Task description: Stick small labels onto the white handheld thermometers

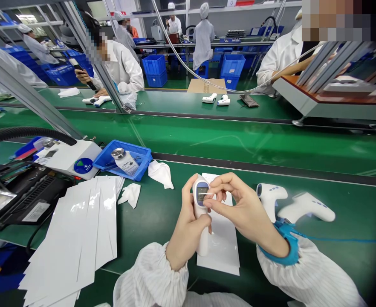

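My left hand [187,232] is wrapped round a white infrared thermometer [202,246], held upright with its small display [202,192] facing me. Thumb and fingers of my right hand [244,209] pinch together at the display's right edge. A thin pale line shows at those fingertips; what they grip is too small to make out. Beneath the thermometer lies a white glossy sheet [221,251]. To the right, two more white thermometers [273,192] [309,206] rest on the green table. A blue wrist strap [287,243] circles my right wrist.
Stacked white sheets [76,230] lie at left, near crumpled wipes [161,173] and a blue tray [145,164] holding a bottle. A white box [85,155] with a black hose stands behind. Across the green belt [188,136], people in white coats work; metal posts [95,55] rise at left.
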The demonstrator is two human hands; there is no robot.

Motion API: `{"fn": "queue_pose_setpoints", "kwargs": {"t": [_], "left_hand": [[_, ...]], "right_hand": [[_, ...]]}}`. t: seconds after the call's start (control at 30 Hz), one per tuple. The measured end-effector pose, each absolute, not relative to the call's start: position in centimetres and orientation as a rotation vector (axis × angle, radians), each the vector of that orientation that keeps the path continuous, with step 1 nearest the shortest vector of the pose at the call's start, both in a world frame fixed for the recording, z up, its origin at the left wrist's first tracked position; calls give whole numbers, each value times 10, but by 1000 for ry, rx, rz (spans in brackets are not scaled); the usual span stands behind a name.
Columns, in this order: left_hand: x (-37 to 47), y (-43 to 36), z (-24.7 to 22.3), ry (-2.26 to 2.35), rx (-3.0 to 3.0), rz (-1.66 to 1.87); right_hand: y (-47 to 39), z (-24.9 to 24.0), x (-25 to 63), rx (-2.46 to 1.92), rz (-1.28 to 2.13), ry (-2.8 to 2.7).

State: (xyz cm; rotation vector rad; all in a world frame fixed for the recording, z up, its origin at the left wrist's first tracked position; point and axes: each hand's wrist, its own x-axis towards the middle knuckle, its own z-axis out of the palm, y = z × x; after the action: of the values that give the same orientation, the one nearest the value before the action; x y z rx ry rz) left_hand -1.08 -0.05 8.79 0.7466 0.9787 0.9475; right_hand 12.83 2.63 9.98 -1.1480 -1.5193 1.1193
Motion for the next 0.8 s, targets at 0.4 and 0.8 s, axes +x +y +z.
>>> {"fn": "queue_pose_setpoints", "kwargs": {"t": [0.4, 0.8], "left_hand": [[-10, -4, 90, 955, 762, 945], [-11, -5, 91, 945, 765, 921]], "right_hand": [[24, 99, 129, -1128, 998, -1570], [24, 102, 130, -1133, 1022, -1579]]}}
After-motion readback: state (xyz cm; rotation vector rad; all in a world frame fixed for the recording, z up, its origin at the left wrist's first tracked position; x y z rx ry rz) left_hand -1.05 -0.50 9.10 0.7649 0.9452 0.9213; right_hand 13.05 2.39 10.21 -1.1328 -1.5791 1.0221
